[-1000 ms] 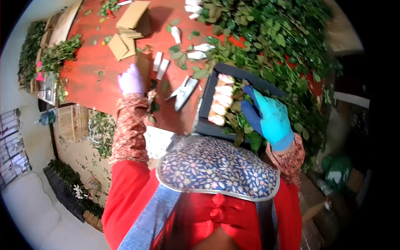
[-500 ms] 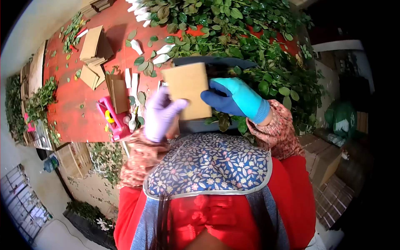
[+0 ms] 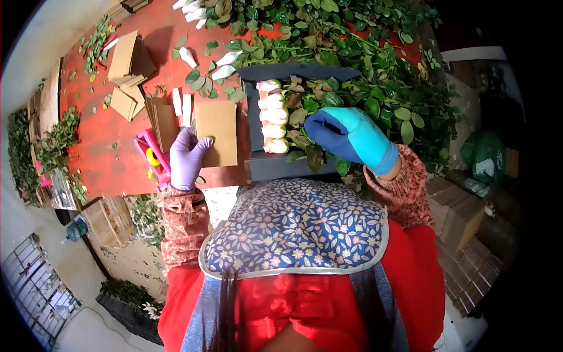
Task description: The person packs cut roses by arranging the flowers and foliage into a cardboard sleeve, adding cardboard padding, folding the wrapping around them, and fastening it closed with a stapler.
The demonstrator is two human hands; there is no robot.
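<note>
My left hand (image 3: pixel 186 158), in a purple glove, pinches the edge of a brown cardboard piece (image 3: pixel 217 135) between thumb and fingers. The cardboard is over the red table, left of a dark grey holder (image 3: pixel 254 114). In the holder is a row of pale pink and cream roses (image 3: pixel 273 116), heads to the left and leafy stems to the right. My right hand (image 3: pixel 352 138), in a teal and navy glove, hovers over the stems. Its fingers are curled to the thumb, with nothing visible between them.
More cardboard pieces (image 3: pixel 130 58) are stacked on the red table (image 3: pixel 88 146). A pink tape dispenser (image 3: pixel 153 155) stands near the front edge. White sleeve-like pieces (image 3: pixel 226 66) lie further back. Leafy stems (image 3: pixel 352 35) cover the right side.
The cardboard has moved left and down in my left hand, away from the roses, which are now uncovered. My right hand has come off the cardboard and shifted slightly right.
</note>
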